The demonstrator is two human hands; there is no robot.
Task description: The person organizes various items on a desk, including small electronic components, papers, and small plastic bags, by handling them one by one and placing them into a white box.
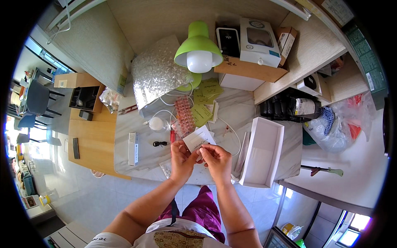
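Pale shirt cloth with a brown-and-gold print [178,238] fills the near side, below the small white paper card [194,140] that both bare hands hold. Purple-red trousers [203,210] show between the shirt and the card. The left hand [182,160] pinches the card at its lower left, fingers curled and thumb angled inward; the right hand [218,162] pinches at its lower right, its thumb tip close to the left one. Whether something small sits between the thumbs, I cannot tell.

The card is above the near part of a grey-veined, white marble-patterned bench [147,163]. Just beyond the card lie pink-red pieces in clear plastic [184,112] and several yellow-green paper cards [202,115]. Farther beyond it stand a lime-green desk lamp with a white bulb [197,47] and a large silvery sheet of bubble wrap [155,70].

Left of the card are a coiled black cable [160,144], a round white container [156,123] and, farther out, a narrow white upright-lettered box [133,149]. Red-handled pliers [127,110] lie beyond it to the left. Right of the card is an open, long white cardboard box [264,151].
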